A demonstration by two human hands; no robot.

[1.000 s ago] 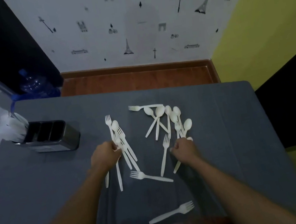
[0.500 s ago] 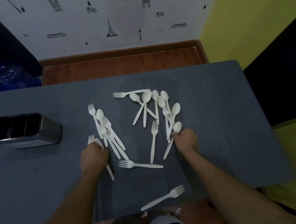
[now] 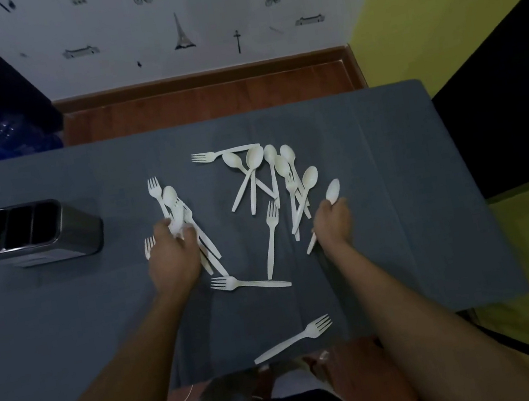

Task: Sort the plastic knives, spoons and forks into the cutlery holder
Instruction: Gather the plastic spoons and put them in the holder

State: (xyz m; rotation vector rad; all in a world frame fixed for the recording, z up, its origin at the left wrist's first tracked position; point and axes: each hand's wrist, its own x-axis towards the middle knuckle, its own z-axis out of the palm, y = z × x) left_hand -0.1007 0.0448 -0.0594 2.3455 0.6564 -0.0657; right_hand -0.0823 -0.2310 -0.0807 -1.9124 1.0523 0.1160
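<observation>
Head: right hand (image 3: 332, 224) grips spoon (image 3: 332, 190), bowl past fingers (image 3: 336, 205); left hand (image 3: 172, 260) grips fork (image 3: 150, 247).

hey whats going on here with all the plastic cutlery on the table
A person is sorting white plastic cutlery on a grey table. Their right hand grips a spoon, its bowl poking out beyond the grip. Their left hand holds a fork, tines showing at its left side, and reaches into a small pile of cutlery. Other forks and spoons lie loose mid-table. The cutlery holder stands at the left, away from both hands.
</observation>
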